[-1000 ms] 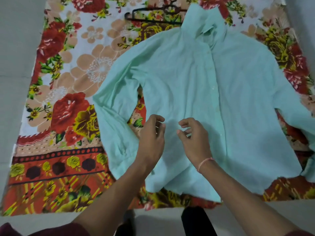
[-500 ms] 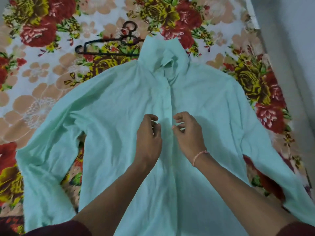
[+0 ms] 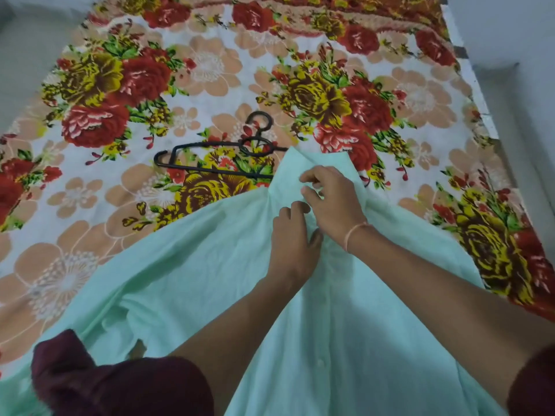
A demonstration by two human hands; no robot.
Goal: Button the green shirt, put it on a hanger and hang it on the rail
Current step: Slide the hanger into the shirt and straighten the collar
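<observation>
The pale green shirt [image 3: 186,283] lies spread front-up on a floral sheet, collar pointing away from me. My left hand [image 3: 292,244] pinches the front placket just below the collar. My right hand [image 3: 333,199] grips the cloth at the collar, fingers curled into the fabric, a thin pink band on its wrist. A black plastic hanger [image 3: 216,157] lies flat on the sheet just left of the collar, its right end tucked under the shirt. A small button [image 3: 320,362] shows lower down the placket. No rail is in view.
The floral sheet [image 3: 120,85] covers a mattress on a grey floor [image 3: 27,55]. A pale wall [image 3: 510,31] runs along the right side. My dark red sleeves show at the bottom left and bottom right corners.
Both hands have moved up the shirt front, from the lower placket to the chest and now to the collar. The view has shifted forward, so the hanger sits lower in the frame.
</observation>
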